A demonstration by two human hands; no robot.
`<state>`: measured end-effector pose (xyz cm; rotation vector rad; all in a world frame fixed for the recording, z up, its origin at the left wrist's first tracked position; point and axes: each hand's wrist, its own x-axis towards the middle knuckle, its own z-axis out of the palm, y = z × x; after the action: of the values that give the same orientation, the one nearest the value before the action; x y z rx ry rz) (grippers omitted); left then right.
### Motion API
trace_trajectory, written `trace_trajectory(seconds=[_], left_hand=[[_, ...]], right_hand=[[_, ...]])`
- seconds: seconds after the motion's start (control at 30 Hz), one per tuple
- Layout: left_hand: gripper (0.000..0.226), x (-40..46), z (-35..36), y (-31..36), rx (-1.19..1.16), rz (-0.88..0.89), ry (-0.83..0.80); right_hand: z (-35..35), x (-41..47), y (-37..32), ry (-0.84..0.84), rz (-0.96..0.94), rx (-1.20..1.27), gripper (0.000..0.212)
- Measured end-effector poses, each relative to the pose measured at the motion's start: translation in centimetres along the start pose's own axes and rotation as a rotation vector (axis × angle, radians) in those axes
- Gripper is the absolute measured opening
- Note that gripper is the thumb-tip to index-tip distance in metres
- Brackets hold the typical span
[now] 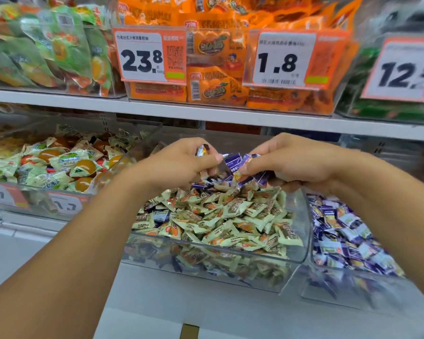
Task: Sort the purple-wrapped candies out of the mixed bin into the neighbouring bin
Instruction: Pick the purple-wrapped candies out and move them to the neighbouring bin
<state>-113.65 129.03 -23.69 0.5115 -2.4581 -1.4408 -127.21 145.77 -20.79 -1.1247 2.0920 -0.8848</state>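
Right hand (287, 162): head view, and it's deep at the back of the mixed bin (301, 206), fingers curled round a clutch of purple-wrapped candies (240, 160), thumb pinching in from below.
Left hand (181, 162): right alongside, fingers curled too, a small wrapped sweet (202, 150) peeking out of the top of the fist; its colour is hard to call, silvery-blue with a dark end.
Candies in the grip: bunched between the two hands, held just above the pile, wrappers fanned out leftward from the right hand's fingertips.
Mixed bin: mostly cream-and-orange wrappers up front; a few purple strays show at the back under the hands and one bluish piece at the left front.
Neighbouring bin (328, 265): just beside the mixed bin on the right, walls touching or nearly so, already full of purple and white wrappers.
Key relation: the target bin lies to the right and nearer the person than the hands, so the right hand is the closer carrier, with only the shared clear wall to clear.
Likely next: I'd judge a short swing right and back toward the body, then release.
Risk: loose wrappers slipping out over the divider.
Shelf above (206, 113): orange snack packs (216, 89) and price tags (149, 55).
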Motion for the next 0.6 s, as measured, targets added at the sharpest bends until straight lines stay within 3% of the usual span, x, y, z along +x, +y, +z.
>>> trace_trajectory(seconds=[0.13, 0.23, 0.33, 0.5, 0.6], left_hand=[[0.013, 0.0, 5.2, 3.7, -0.012, 0.125, -0.123], [0.013, 0.9, 9.4, 5.8, 0.209, 0.277, -0.071], [0.017, 2.8, 13.5, 8.6, 0.479, 0.407, -0.148], [0.017, 7.4, 19.0, 10.4, 0.655, 0.332, -0.380], [0.023, 8.9, 20.4, 9.7, 0.666, 0.274, -0.422]], right_hand=[[-4.4, -5.9, 3.6, -0.008, 0.113, -0.003, 0.022], [-7.4, -8.8, 7.5, 0.109, 0.293, -0.061, 0.023], [-9.2, -9.5, 11.0, 0.177, 0.478, -0.021, 0.026], [-10.9, -8.9, 14.6, 0.267, 0.547, 0.265, 0.029], [-11.4, -8.9, 16.2, 0.291, 0.498, 0.306, 0.035]])
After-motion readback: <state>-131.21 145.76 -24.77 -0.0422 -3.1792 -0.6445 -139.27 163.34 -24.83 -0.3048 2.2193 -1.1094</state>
